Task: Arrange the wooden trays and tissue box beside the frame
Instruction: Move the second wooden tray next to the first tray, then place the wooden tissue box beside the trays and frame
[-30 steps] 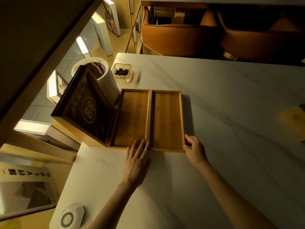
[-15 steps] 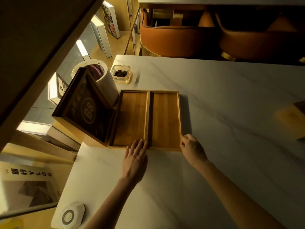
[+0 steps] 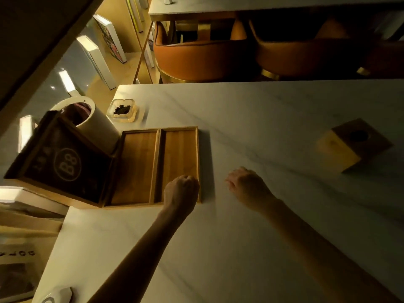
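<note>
Both hands have left the near edge of the trays since the earlier frames: the left hand, which lay flat with fingers spread on the tabletop below the trays, is now curled into a loose fist over the near right corner of the right-hand tray, and the right hand, which was touching that tray's right corner, now sits apart from it over bare tabletop. Neither hand has hold of anything; the right one is half curled, its fingers bent under, and whether it touches the table cannot be told.

Two shallow rectangular wooden trays lie side by side on the pale marble-patterned table, long sides touching: the left-hand tray and the right-hand tray. Just left of them, touching the left tray's edge, stands the dark tilted picture frame with a circled "B8" on its face. Behind the frame is a white cylindrical bin, and beyond the trays sits a small clear square dish holding something dark.

Well to the right, near the table's right side, is the light wooden cube-shaped tissue box with a dark round hole in its top, far from the trays and frame. Orange upholstered chairs stand past the table's far edge.
</note>
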The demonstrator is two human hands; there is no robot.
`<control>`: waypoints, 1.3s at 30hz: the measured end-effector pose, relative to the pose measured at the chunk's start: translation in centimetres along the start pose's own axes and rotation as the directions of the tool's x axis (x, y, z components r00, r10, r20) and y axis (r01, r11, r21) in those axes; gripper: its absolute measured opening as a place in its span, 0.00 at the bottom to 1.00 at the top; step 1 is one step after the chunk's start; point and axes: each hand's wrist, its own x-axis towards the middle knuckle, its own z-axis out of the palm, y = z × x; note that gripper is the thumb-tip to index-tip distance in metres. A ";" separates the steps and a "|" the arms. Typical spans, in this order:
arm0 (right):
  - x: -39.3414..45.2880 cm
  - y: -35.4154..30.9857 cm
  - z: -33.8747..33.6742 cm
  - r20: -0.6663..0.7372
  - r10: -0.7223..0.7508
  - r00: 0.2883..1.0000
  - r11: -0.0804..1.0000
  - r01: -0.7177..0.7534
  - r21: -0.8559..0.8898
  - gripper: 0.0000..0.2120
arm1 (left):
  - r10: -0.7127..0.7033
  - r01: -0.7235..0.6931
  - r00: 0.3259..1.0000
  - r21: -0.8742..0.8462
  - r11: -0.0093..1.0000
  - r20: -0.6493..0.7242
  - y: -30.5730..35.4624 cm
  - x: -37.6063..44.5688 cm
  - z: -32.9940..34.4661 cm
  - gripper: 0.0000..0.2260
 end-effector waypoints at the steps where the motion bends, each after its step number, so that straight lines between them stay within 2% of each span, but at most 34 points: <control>1: -0.4 1.5 -1.1 -0.044 0.016 0.999 1.000 -0.015 0.020 0.13 | 0.019 -0.019 1.000 -0.033 0.999 -0.002 1.9 0.8 -0.1 0.13; 7: -3.6 12.2 -6.9 -0.217 0.100 0.971 0.994 -0.087 0.068 0.14 | 0.169 -0.182 0.977 -0.090 0.979 -0.134 14.7 4.7 -0.2 0.14; 11: -5.4 18.8 -10.1 -0.314 0.163 0.935 0.985 -0.136 0.105 0.12 | 0.198 -0.219 0.968 -0.131 0.967 -0.152 22.1 6.4 1.0 0.13; 16: -7.9 26.3 -11.7 -0.403 0.314 0.860 0.948 -0.262 0.179 0.17 | 0.224 -0.236 0.970 -0.142 0.961 -0.096 28.7 8.9 4.3 0.20; 20: -9.4 31.4 -10.8 -0.382 0.489 0.784 0.870 -0.405 0.281 0.19 | 0.207 -0.205 0.978 -0.078 0.976 0.020 32.0 11.4 7.5 0.26; 23: -9.9 34.4 -9.5 -0.260 0.618 0.742 0.772 -0.508 0.383 0.25 | 0.185 -0.179 0.975 -0.058 0.982 0.126 33.7 13.3 9.7 0.30; 25: -10.0 35.8 -8.8 -0.176 0.681 0.711 0.690 -0.543 0.479 0.28 | 0.172 -0.155 0.965 -0.097 0.983 0.200 34.5 14.5 11.0 0.31; 27: -10.0 36.9 -8.4 -0.099 0.719 0.688 0.605 -0.549 0.576 0.30 | 0.131 -0.067 0.948 -0.221 0.973 0.291 35.3 15.6 12.0 0.32; 29: -9.9 37.7 -8.0 -0.007 0.738 0.675 0.499 -0.539 0.679 0.30 | 0.067 0.103 0.924 -0.414 0.904 0.377 35.7 16.7 12.9 0.32; 32: -9.7 38.3 -7.4 0.111 0.742 0.661 0.342 -0.517 0.785 0.28 | 0.022 0.314 0.891 -0.652 0.690 0.453 36.0 17.4 13.8 0.32; 37: -9.2 37.9 -7.3 0.100 0.759 0.643 0.314 -0.496 0.810 0.23 | 0.083 0.326 0.909 -0.820 0.470 0.409 36.6 17.2 14.0 0.19; 39: -9.1 37.8 -7.4 0.096 0.759 0.644 0.319 -0.497 0.807 0.22 | 0.065 0.309 0.921 -0.822 0.479 0.384 36.9 17.5 14.1 0.19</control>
